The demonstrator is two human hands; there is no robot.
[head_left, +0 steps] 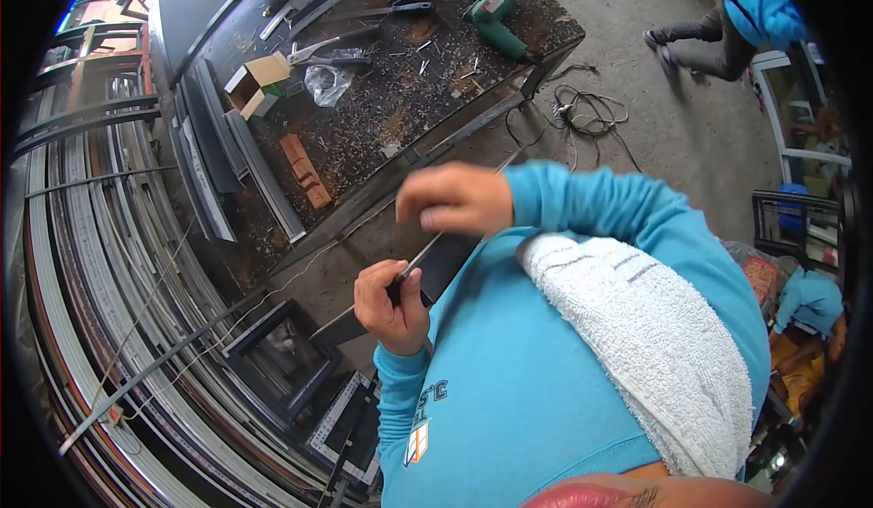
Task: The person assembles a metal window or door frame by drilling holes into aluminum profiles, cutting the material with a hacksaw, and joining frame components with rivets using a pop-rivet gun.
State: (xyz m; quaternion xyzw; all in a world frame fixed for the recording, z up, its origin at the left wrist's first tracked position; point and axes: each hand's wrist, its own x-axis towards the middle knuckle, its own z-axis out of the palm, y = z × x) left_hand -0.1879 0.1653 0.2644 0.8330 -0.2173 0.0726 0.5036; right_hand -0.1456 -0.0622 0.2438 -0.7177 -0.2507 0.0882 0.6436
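Observation:
A long dark strip (423, 255) slants across the front of the blue-green shirt. My left hand (391, 310) pinches it between thumb and fingers near its lower part. Above and to the right, my right hand (457, 201) is over the strip, slightly blurred, its fingers loosely curved and the thumb apart from them. Nothing shows between those fingers, and the palm is hidden. A white towel (646, 326) hangs over the shoulder.
On the dark workbench (364, 158) lie a green power drill (496, 21), an open box (257, 85), pliers, screws and a notched wooden block (305, 171). Long profiles (118, 262) fill the left. A coiled cable (587, 112) lies on the floor. People (768, 8) are at the right.

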